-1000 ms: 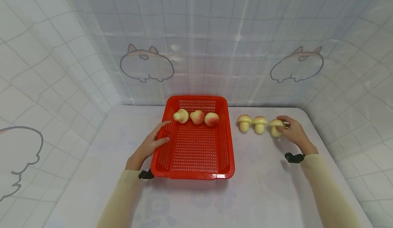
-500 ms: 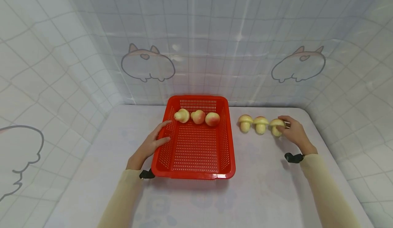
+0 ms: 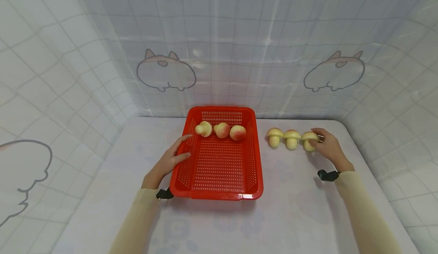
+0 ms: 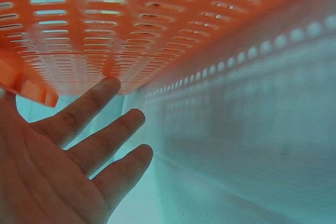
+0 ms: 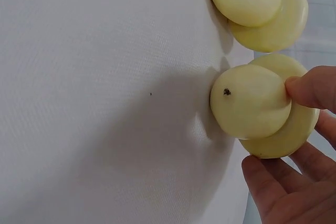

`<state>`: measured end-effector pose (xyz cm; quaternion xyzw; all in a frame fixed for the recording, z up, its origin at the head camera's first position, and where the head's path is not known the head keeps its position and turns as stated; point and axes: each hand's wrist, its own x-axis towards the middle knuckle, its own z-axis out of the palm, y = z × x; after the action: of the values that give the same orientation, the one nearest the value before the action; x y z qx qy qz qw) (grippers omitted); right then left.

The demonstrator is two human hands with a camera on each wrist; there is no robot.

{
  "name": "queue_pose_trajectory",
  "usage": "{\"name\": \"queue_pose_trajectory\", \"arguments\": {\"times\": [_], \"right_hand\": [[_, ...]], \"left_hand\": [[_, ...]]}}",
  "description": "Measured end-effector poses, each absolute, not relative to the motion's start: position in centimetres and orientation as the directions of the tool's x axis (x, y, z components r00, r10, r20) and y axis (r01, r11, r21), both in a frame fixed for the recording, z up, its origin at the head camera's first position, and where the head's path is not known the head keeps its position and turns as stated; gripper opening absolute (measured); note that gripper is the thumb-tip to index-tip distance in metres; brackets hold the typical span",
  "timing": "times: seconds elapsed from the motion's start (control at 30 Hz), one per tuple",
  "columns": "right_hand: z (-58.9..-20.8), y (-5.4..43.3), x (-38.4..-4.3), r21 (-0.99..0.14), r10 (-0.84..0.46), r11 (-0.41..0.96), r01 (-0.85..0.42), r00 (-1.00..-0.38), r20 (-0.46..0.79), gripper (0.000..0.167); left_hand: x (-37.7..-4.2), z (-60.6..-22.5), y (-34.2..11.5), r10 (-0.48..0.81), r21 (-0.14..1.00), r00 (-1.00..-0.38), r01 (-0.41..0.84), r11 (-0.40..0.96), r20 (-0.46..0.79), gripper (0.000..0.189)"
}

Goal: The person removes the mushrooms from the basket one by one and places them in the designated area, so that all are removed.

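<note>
One pale-yellow mushroom (image 5: 251, 102) right of the basket (image 3: 219, 196), long axis front-to-back, stem nearest; right hand (image 3: 330, 148) pinching it, left hand (image 3: 166, 162) spread.

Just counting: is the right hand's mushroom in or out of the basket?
Out: the right hand grips the mushroom, right of the red basket.

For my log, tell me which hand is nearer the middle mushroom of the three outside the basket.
Right. The right hand grips the end mushroom, just beside the middle mushroom; the left hand is farther, at the left side of the red basket.
</note>
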<state>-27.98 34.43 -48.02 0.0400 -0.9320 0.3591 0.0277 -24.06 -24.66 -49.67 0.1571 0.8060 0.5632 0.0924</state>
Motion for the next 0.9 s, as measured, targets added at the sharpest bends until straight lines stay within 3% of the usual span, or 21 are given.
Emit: {"name": "queue_pose_trajectory", "arguments": {"times": [0.9], "right_hand": [[-47.62, 34.6, -27.14, -0.692, -0.026, 0.719, -0.06, -0.998, 0.059, 0.066]], "left_hand": [[-24.28, -49.49, -24.71, 0.378, 0.943, -0.925, 0.149, 0.299, 0.026, 0.062]]}}
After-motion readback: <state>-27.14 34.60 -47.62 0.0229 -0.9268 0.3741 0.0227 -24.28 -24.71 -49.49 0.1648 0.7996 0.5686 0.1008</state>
